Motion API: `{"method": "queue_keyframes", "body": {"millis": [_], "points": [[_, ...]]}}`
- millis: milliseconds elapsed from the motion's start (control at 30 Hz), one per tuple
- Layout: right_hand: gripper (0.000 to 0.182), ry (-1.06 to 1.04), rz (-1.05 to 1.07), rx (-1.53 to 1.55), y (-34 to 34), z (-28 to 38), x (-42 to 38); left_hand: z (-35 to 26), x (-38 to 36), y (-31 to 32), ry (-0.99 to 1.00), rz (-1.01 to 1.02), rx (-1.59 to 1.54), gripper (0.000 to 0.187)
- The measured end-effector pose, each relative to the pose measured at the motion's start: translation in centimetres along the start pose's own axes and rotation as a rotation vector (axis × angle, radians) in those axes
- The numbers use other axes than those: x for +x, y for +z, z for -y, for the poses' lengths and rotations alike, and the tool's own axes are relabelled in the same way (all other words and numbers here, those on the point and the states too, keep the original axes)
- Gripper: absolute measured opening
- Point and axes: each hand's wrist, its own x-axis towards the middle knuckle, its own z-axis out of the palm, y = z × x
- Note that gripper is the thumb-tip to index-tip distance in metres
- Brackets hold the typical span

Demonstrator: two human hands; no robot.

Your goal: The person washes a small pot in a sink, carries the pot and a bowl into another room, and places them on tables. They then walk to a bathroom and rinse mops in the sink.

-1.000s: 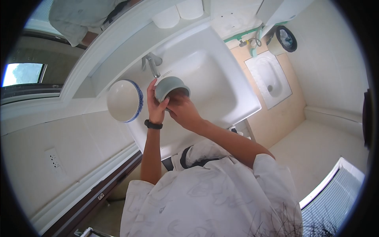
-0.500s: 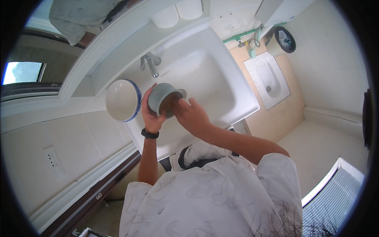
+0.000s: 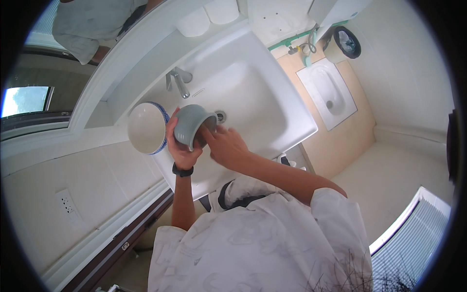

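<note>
A grey-green ceramic bowl (image 3: 187, 125) is tilted over the white sink, its mouth facing right. My left hand (image 3: 181, 150) is wrapped round the bowl's left side and underside, thumb near the rim; a black band is on that wrist. My right hand (image 3: 227, 148) reaches to the mouth with fingers stretched inside, their tips hidden by the bowl. No object shows in the right hand. A white bowl with a blue patterned rim (image 3: 146, 127) stands at the sink's left corner, close beside my left hand.
The white sink (image 3: 282, 97) has a chrome faucet (image 3: 181, 85) behind the bowl and a drain (image 3: 221, 116) to its right. White containers (image 3: 223, 10) stand on the ledge. A squat toilet (image 3: 331, 95) and a bin (image 3: 344, 44) are on the right.
The grey-green bowl has turned, showing more of its outer side. My right fingers have moved left and deeper into its mouth. The drain is more visible, and the view has shifted slightly.
</note>
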Motion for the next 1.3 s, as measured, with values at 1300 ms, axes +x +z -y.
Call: {"method": "queue_keyframes", "body": {"millis": [1300], "points": [[0.05,0.191,0.254,0.379,-0.8,0.2,0.5,-0.5,1.2,0.8,0.006,-0.002,0.048,0.078]]}}
